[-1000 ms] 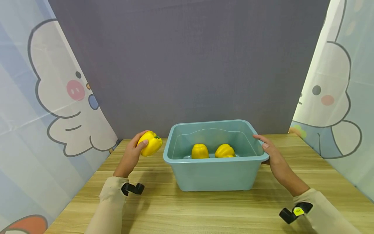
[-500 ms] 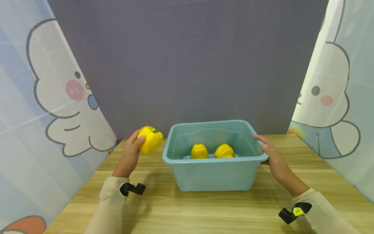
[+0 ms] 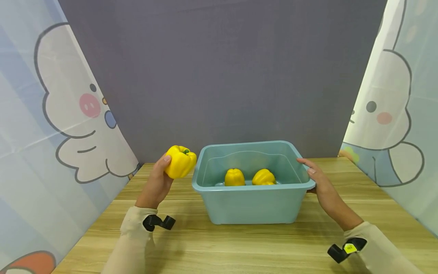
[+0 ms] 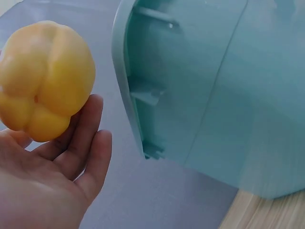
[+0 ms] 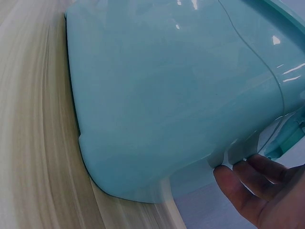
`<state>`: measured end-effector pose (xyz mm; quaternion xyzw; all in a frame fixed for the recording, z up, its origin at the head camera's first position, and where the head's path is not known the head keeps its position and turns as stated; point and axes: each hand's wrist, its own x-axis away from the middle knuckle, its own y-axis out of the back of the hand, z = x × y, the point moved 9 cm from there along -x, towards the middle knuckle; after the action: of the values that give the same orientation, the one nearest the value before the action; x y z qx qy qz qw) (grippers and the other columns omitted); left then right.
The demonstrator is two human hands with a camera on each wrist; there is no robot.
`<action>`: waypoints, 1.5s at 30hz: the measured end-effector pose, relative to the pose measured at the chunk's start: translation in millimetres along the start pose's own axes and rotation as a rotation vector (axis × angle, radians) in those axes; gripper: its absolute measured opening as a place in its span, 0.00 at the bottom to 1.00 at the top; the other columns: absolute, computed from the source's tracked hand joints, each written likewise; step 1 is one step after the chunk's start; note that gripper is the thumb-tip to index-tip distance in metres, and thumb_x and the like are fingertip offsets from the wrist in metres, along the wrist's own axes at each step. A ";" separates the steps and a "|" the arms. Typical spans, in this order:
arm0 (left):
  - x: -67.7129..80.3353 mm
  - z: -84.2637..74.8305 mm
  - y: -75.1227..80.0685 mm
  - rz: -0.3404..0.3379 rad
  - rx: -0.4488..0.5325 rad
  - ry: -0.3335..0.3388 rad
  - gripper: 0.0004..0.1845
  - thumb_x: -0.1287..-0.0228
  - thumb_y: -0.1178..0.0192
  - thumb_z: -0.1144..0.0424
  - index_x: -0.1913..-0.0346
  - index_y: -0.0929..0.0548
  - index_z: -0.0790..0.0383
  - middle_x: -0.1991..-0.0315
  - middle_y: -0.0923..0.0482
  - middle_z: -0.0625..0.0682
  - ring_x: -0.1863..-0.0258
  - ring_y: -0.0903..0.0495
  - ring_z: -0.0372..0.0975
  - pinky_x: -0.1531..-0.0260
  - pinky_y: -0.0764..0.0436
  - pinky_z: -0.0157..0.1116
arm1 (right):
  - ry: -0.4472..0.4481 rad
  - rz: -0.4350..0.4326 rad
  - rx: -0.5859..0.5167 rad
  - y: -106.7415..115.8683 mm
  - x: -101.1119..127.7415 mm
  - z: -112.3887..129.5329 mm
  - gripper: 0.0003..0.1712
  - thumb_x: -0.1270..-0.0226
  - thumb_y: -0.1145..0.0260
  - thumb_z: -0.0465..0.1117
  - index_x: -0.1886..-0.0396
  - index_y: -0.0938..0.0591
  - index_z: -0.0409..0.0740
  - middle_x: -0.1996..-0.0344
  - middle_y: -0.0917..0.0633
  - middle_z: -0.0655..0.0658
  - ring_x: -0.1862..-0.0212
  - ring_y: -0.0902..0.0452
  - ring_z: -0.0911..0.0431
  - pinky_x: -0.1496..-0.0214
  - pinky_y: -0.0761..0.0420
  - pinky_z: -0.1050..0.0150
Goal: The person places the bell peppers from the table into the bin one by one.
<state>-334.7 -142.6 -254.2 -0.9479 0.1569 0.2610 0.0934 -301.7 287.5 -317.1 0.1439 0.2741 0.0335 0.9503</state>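
Note:
My left hand (image 3: pixel 158 182) holds a yellow bell pepper (image 3: pixel 180 161) in the air just left of the teal plastic tub (image 3: pixel 251 204). In the left wrist view the pepper (image 4: pixel 44 78) rests on my fingers (image 4: pixel 86 138) beside the tub's rim (image 4: pixel 125 71). Two more yellow peppers (image 3: pixel 234 177) (image 3: pixel 263 177) lie in water inside the tub. My right hand (image 3: pixel 316 177) grips the tub's right rim, thumb on top. In the right wrist view its fingers (image 5: pixel 248 183) curl under the rim of the tub (image 5: pixel 167 95).
The tub stands on a wooden table (image 3: pixel 239 243) near its back edge. A grey backdrop (image 3: pixel 219 76) rises behind, with cartoon-printed curtains (image 3: pixel 51 114) at both sides. Black wrist cameras (image 3: pixel 159 222) sit on both sleeves.
My left hand has raised the pepper and carried it right, closer to the tub's left rim. The right hand has stayed on the right rim.

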 end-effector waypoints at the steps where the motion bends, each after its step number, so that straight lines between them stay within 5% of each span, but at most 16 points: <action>1: 0.0 -0.1 -1.9 0.002 0.010 -0.002 0.17 0.21 0.59 0.54 0.42 0.26 0.57 0.59 0.26 0.50 0.63 0.26 0.38 0.61 0.23 0.31 | -0.001 0.001 0.004 0.0 0.0 0.0 0.28 0.15 0.67 0.48 0.24 0.40 0.43 0.34 0.36 0.37 0.52 0.24 0.57 0.63 0.18 0.58; 15: -4.4 1.0 -22.8 0.081 0.085 -0.020 0.19 0.20 0.61 0.50 0.41 0.28 0.57 0.56 0.27 0.49 0.59 0.26 0.37 0.55 0.23 0.31 | 0.008 -0.005 -0.012 0.0 -0.6 2.4 0.28 0.15 0.66 0.48 0.24 0.39 0.42 0.37 0.34 0.38 0.55 0.22 0.56 0.64 0.18 0.58; 23: -18.1 -1.6 -34.1 0.093 -0.068 -0.049 0.17 0.23 0.56 0.52 0.43 0.27 0.60 0.59 0.28 0.53 0.63 0.27 0.40 0.60 0.23 0.33 | -0.007 -0.010 0.028 2.2 2.6 0.1 0.29 0.15 0.68 0.50 0.23 0.41 0.44 0.32 0.37 0.37 0.51 0.24 0.57 0.61 0.18 0.58; 29: -21.9 -0.5 -37.4 0.088 -0.155 0.024 0.18 0.23 0.55 0.53 0.43 0.27 0.62 0.59 0.28 0.55 0.65 0.27 0.41 0.62 0.23 0.33 | -0.012 -0.012 0.023 2.1 2.9 0.6 0.29 0.15 0.67 0.49 0.23 0.41 0.43 0.33 0.37 0.36 0.51 0.24 0.58 0.62 0.18 0.59; 37: -23.3 -3.2 -43.2 0.208 -0.370 0.153 0.24 0.22 0.53 0.51 0.31 0.30 0.59 0.51 0.26 0.60 0.59 0.25 0.48 0.57 0.21 0.37 | -0.003 -0.006 -0.005 0.0 0.7 1.3 0.28 0.15 0.66 0.48 0.24 0.40 0.42 0.36 0.35 0.36 0.54 0.24 0.58 0.63 0.18 0.58; 45: -28.2 -4.6 -45.4 0.264 -0.459 0.227 0.24 0.22 0.50 0.48 0.31 0.28 0.54 0.49 0.25 0.60 0.57 0.25 0.51 0.53 0.22 0.43 | -0.008 0.006 0.002 -1.0 0.7 0.7 0.29 0.16 0.67 0.49 0.24 0.40 0.43 0.36 0.35 0.36 0.53 0.24 0.55 0.63 0.18 0.57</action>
<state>-339.8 -94.5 -231.2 -0.9387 0.2255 0.1921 -0.1764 -300.7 286.5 -317.2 0.1459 0.2700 0.0355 0.9511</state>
